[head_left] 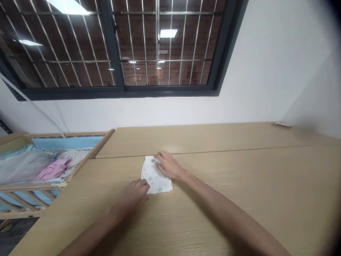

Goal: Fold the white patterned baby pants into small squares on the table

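A small white cloth (157, 179) with a scattered print lies folded on the light wooden tabletop (207, 206). My left hand (137, 192) is at the cloth's lower left corner, its fingers curled together on the edge; the thumb is partly hidden. Over the upper right part of the cloth rests my right hand (170, 166), fingers stretched out and thumb apart, touching the fabric.
To the left stands a wooden crib (90, 153) with blue lining, holding pink clothing (54, 169) and pale bedding (25, 165). A seam crosses the tabletop behind the cloth. Behind it are a white wall (165, 112) and a dark-framed, barred window (170, 90).
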The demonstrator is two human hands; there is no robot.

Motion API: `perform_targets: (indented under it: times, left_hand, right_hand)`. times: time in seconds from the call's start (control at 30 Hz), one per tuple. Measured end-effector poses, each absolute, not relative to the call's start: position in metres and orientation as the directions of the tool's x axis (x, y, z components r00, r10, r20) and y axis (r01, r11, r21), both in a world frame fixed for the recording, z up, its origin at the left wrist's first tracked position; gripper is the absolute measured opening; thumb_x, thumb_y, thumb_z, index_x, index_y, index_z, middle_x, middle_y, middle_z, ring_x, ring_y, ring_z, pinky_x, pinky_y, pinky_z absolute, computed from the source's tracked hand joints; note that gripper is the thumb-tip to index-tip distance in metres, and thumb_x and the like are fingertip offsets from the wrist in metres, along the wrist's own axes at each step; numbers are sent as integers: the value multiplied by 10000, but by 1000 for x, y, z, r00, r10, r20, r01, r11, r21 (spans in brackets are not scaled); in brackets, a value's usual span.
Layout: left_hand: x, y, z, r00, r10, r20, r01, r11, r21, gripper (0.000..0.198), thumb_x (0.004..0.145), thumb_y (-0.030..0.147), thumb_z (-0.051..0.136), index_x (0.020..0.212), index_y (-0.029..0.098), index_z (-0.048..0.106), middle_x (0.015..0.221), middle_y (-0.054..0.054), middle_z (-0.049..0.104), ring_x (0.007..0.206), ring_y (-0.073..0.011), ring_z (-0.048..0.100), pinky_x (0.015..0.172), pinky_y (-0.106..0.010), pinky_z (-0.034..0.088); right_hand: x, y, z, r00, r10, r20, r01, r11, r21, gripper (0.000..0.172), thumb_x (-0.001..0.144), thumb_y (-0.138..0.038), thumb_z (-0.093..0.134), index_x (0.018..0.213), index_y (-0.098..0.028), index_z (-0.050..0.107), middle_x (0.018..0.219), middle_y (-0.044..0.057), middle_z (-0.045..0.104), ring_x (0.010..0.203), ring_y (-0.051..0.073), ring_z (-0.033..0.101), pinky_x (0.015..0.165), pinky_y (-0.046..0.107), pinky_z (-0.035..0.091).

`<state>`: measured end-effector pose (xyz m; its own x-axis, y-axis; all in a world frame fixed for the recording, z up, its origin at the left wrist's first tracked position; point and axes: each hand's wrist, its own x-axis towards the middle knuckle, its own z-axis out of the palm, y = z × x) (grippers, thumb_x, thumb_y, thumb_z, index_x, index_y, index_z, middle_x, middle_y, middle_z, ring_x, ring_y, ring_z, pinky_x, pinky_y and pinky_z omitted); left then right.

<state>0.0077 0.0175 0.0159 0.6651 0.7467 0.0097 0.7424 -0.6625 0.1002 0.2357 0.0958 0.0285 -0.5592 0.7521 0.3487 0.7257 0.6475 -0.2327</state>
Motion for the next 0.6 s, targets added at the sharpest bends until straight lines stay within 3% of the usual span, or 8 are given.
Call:
perform_targets:
  times: [0.1,0.17,0.23,0.33,0.4,0.5,0.6]
  left_hand:
    - [-1,25,15,674,738,20,730,-670,136,179,903,128,512,934,197,674,1080,-93,692,1026,-266,650,853,-363,497]
    - [-3,27,10,672,740,32,727,-667,163,228,924,119,449,927,201,661,1050,-87,690,1004,-255,645,855,-359,481]
    - [-4,28,8,657,753,47,733,-652,193,240,937,136,413,927,194,646,1016,-95,688,974,-259,643,848,-367,474]
    - [-7,30,9,634,771,59,739,-627,246,236,962,195,390,956,199,626,1005,-86,693,948,-249,645,823,-357,474]
    - [-11,32,12,634,771,64,725,-621,299,210,960,237,415,983,210,622,1024,-72,697,962,-232,647,833,-339,477]
    - [-18,34,15,638,764,96,665,-609,433,231,873,268,556,1089,227,627,1167,-70,684,1094,-245,622,920,-331,469]
    - [-20,40,17,600,794,96,613,-534,583,283,880,304,549,1142,244,642,1200,-58,692,1113,-256,626,945,-337,466]
  right_hand:
    - [252,45,34,-609,764,213,695,643,-321,430,1001,-504,487,1251,-188,639,1197,137,642,1110,293,590,996,465,442]
    - [262,18,32,-644,753,133,681,644,-349,561,920,-597,592,1305,-190,619,1249,141,626,1130,310,584,985,465,451]
    - [269,1,26,-653,749,110,681,645,-345,625,894,-563,640,1382,-180,567,1354,158,581,1210,324,550,1028,476,425]
    - [271,-8,18,-623,764,171,691,639,-338,427,990,-349,520,1381,-183,557,1401,154,568,1287,292,509,1082,477,374]
    - [269,-7,17,-591,782,200,696,619,-364,334,1035,-273,410,1297,-179,593,1290,144,635,1218,264,552,1051,461,395]
    - [266,2,22,-523,829,197,714,552,-431,320,1065,-306,342,1152,-174,620,1090,120,685,1038,248,609,960,429,445]
    - [264,22,26,-450,874,185,711,476,-518,293,1051,-322,373,1122,-181,619,1060,107,695,975,249,619,893,389,458]
